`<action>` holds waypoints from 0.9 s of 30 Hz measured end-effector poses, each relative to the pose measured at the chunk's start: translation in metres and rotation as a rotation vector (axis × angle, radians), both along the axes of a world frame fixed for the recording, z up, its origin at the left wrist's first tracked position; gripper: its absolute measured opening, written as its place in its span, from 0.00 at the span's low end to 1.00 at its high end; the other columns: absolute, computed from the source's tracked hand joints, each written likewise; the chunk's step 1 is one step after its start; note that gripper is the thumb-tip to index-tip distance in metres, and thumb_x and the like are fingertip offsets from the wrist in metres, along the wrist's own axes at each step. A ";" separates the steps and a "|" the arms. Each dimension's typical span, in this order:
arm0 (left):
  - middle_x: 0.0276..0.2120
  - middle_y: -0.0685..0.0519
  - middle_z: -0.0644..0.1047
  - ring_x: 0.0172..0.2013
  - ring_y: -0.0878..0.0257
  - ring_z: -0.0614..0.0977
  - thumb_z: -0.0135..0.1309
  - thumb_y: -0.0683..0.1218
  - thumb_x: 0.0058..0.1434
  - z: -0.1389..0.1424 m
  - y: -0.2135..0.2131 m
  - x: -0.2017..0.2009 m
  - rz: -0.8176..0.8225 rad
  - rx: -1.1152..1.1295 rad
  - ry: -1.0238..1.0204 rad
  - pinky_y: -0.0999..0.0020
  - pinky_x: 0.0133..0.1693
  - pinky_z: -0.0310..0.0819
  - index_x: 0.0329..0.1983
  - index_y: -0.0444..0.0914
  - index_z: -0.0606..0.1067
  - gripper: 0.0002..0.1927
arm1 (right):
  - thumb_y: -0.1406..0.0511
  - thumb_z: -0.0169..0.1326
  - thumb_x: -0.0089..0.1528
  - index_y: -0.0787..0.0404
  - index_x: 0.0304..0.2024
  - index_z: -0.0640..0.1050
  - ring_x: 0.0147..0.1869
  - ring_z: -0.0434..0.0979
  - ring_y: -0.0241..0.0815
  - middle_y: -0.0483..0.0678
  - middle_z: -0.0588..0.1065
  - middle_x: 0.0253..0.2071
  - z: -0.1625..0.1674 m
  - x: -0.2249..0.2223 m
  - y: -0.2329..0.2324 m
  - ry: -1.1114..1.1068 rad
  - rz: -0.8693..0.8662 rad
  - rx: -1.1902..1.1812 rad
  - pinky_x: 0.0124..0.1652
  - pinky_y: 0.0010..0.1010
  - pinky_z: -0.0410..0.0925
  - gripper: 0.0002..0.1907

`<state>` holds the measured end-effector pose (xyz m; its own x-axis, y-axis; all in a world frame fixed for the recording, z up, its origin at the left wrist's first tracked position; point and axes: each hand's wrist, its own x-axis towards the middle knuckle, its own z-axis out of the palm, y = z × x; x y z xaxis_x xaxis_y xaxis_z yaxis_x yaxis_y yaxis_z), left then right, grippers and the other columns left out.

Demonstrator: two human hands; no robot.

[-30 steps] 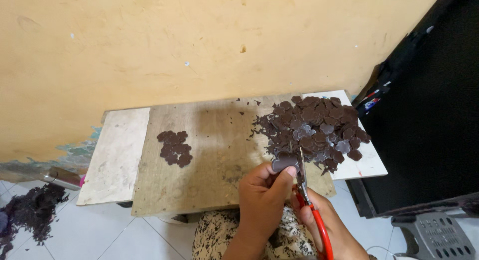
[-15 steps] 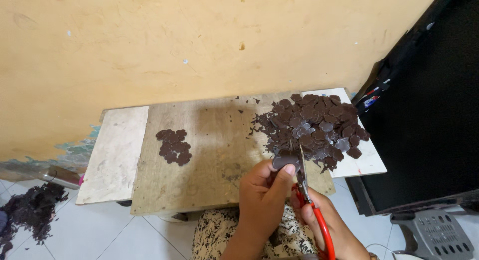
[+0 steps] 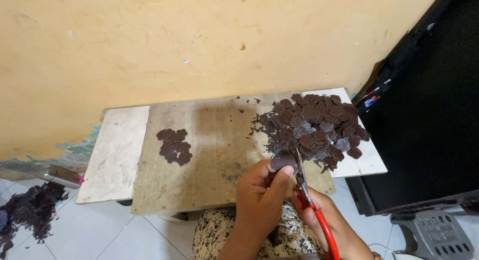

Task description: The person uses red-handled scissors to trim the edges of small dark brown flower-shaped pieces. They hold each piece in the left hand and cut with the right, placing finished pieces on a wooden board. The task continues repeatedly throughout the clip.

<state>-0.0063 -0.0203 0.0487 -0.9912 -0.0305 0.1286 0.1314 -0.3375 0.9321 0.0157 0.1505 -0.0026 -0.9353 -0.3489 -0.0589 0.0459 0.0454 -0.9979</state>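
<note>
My left hand [image 3: 259, 197] pinches a small dark brown heart-shaped piece [image 3: 283, 160] between thumb and fingers at the board's near edge. My right hand [image 3: 327, 217] grips red-handled scissors [image 3: 309, 195], whose blades point up along the right side of that piece. Just beyond lies a large heap of the same dark brown pieces [image 3: 314, 125]. A small pile of such pieces [image 3: 174, 145] sits to the left on the wooden board [image 3: 214, 160].
The board rests on a low table with white slabs at its left [image 3: 115, 152] and right [image 3: 366, 160]. A yellow wall stands behind. Dark scraps [image 3: 30, 210] lie on the tiled floor at left. A black panel [image 3: 429, 120] and a grey stool [image 3: 436, 232] stand at right.
The hands, piece and scissors keep almost the same place; the scissor blades have shifted slightly against the piece.
</note>
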 end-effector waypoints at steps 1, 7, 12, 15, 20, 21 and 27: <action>0.29 0.62 0.76 0.30 0.77 0.72 0.57 0.42 0.67 0.000 0.000 0.001 -0.003 -0.004 0.003 0.80 0.32 0.66 0.41 0.34 0.80 0.05 | 0.32 0.44 0.59 0.68 0.41 0.75 0.30 0.57 0.36 0.41 0.60 0.26 -0.002 0.001 0.001 -0.001 0.005 -0.008 0.29 0.30 0.55 0.44; 0.28 0.57 0.78 0.28 0.74 0.76 0.57 0.42 0.66 0.001 0.001 0.002 -0.028 0.087 -0.075 0.78 0.31 0.70 0.39 0.33 0.79 0.06 | 0.33 0.47 0.58 0.67 0.54 0.71 0.35 0.60 0.37 0.43 0.65 0.32 0.004 0.004 -0.002 -0.055 0.036 -0.063 0.34 0.31 0.60 0.46; 0.28 0.56 0.79 0.28 0.73 0.76 0.57 0.43 0.66 0.002 0.002 0.002 -0.028 0.061 -0.065 0.77 0.31 0.71 0.38 0.32 0.79 0.07 | 0.32 0.47 0.57 0.64 0.61 0.70 0.35 0.60 0.37 0.42 0.63 0.31 0.017 0.005 -0.005 -0.015 0.036 -0.027 0.34 0.31 0.59 0.49; 0.27 0.57 0.78 0.27 0.74 0.76 0.57 0.43 0.66 0.002 0.003 0.001 -0.013 0.047 -0.046 0.77 0.30 0.70 0.38 0.32 0.79 0.07 | 0.31 0.45 0.56 0.63 0.60 0.70 0.32 0.59 0.37 0.42 0.63 0.29 0.015 0.001 -0.005 -0.016 0.029 0.005 0.31 0.30 0.58 0.49; 0.27 0.59 0.75 0.27 0.75 0.72 0.57 0.42 0.67 0.000 0.003 0.000 0.012 0.033 -0.038 0.78 0.30 0.65 0.40 0.33 0.80 0.06 | 0.31 0.44 0.59 0.69 0.50 0.71 0.32 0.59 0.37 0.42 0.61 0.29 0.004 -0.001 -0.003 -0.017 0.020 -0.011 0.31 0.31 0.57 0.47; 0.27 0.60 0.75 0.28 0.75 0.72 0.57 0.42 0.67 -0.001 0.003 0.000 0.012 0.036 -0.029 0.78 0.31 0.66 0.40 0.33 0.80 0.06 | 0.31 0.44 0.60 0.69 0.50 0.72 0.32 0.58 0.37 0.42 0.61 0.29 0.003 -0.001 -0.003 -0.015 0.018 -0.020 0.31 0.31 0.57 0.47; 0.29 0.59 0.78 0.29 0.75 0.75 0.57 0.42 0.67 -0.002 0.005 0.000 0.022 0.053 -0.008 0.79 0.33 0.70 0.40 0.32 0.80 0.07 | 0.31 0.44 0.56 0.64 0.59 0.73 0.35 0.64 0.36 0.43 0.70 0.32 0.012 0.001 -0.007 -0.045 0.015 -0.011 0.35 0.29 0.62 0.49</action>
